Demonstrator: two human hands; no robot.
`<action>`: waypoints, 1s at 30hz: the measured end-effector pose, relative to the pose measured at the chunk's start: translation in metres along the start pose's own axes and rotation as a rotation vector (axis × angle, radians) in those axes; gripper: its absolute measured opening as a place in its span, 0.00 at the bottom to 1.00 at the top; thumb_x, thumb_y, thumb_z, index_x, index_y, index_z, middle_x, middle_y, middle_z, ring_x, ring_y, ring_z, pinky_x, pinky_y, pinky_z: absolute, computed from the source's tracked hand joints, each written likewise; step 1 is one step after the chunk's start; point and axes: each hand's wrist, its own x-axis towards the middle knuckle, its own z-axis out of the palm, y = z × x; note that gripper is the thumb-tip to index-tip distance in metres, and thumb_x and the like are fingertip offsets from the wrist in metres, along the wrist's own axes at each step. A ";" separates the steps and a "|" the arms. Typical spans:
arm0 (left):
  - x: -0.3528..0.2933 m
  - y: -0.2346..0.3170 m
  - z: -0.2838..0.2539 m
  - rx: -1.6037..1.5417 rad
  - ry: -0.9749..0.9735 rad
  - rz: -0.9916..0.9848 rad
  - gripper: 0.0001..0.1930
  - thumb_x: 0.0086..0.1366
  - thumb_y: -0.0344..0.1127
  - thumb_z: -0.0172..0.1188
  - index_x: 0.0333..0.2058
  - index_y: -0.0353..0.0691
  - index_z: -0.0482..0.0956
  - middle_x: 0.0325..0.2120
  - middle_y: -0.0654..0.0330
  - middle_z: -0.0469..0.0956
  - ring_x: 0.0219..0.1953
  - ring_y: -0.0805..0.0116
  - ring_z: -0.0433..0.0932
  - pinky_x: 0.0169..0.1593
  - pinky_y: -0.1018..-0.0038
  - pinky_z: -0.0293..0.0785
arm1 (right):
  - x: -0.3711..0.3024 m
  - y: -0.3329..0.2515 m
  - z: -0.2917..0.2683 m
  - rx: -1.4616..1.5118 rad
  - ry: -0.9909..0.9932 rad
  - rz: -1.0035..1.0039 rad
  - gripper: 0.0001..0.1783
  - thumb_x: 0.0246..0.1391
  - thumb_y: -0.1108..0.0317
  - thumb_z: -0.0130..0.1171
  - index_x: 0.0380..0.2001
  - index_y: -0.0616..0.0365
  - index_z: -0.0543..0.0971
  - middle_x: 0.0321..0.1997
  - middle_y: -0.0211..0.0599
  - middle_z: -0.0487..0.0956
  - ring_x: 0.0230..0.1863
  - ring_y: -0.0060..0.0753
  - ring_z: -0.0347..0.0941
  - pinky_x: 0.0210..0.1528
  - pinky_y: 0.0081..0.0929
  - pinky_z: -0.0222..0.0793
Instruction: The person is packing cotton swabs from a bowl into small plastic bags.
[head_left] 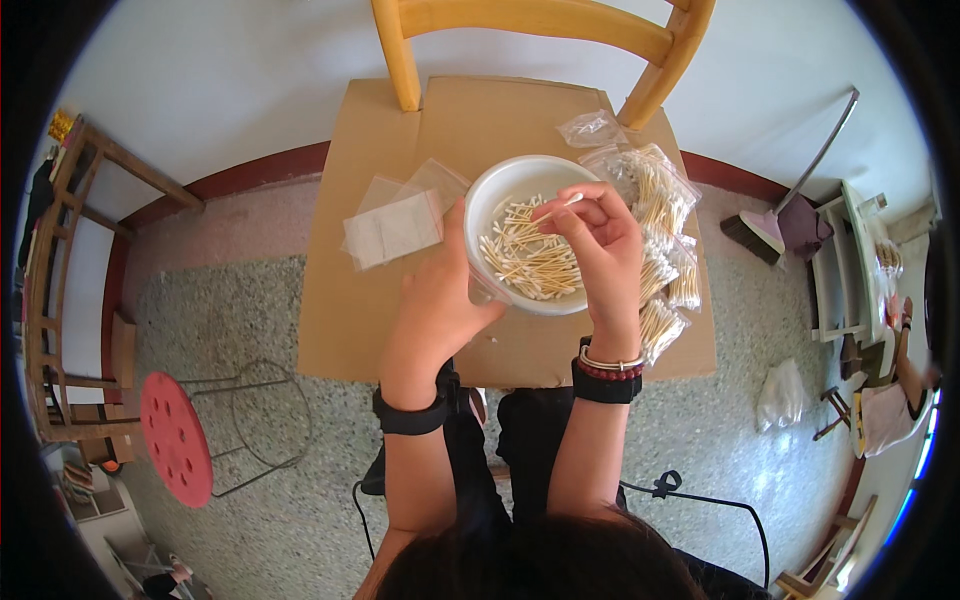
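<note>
A white round bowl [481, 205] holds a loose pile of cotton swabs [540, 262] with wooden sticks. My left hand [437, 310] curls round the bowl's near left side, thumb at the front and index finger along the rim. A strip of clear plastic [490, 288] shows between this hand and the bowl; how it is held is hidden. Over the bowl's right side, my right hand [605, 230] pinches a cotton swab [558, 208] between thumb and fingers. Clear zip bags [395, 230] lie flat left of the bowl.
Several bags packed with swabs [660, 200] lie along the cardboard's [345, 330] right side, beside an emptier clear bag [592, 128]. A wooden chair back [530, 18] rises behind. A red stool [177, 440] lies on its side at left; a broom [760, 232] leans right.
</note>
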 end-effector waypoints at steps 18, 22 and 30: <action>0.003 0.000 -0.014 -0.336 -0.063 0.126 0.53 0.46 0.29 0.67 0.65 0.39 0.41 0.46 0.50 0.71 0.43 0.58 0.74 0.48 0.65 0.71 | -0.002 0.002 0.016 -0.404 -0.162 -0.055 0.07 0.45 0.76 0.64 0.32 0.59 0.82 0.32 0.31 0.82 0.34 0.22 0.77 0.39 0.20 0.71; 0.003 -0.002 -0.012 -0.365 -0.042 0.134 0.53 0.47 0.26 0.65 0.67 0.47 0.40 0.35 0.56 0.74 0.41 0.64 0.74 0.47 0.69 0.70 | -0.004 0.001 0.013 -0.462 -0.188 -0.038 0.05 0.45 0.73 0.65 0.30 0.58 0.84 0.33 0.32 0.82 0.36 0.28 0.76 0.42 0.25 0.70; 0.001 0.005 -0.017 -0.352 -0.075 0.066 0.53 0.47 0.26 0.64 0.67 0.49 0.39 0.39 0.51 0.74 0.46 0.61 0.75 0.48 0.70 0.70 | -0.002 0.006 0.013 -0.526 -0.314 -0.136 0.07 0.49 0.68 0.64 0.31 0.58 0.83 0.37 0.36 0.82 0.42 0.34 0.75 0.46 0.29 0.69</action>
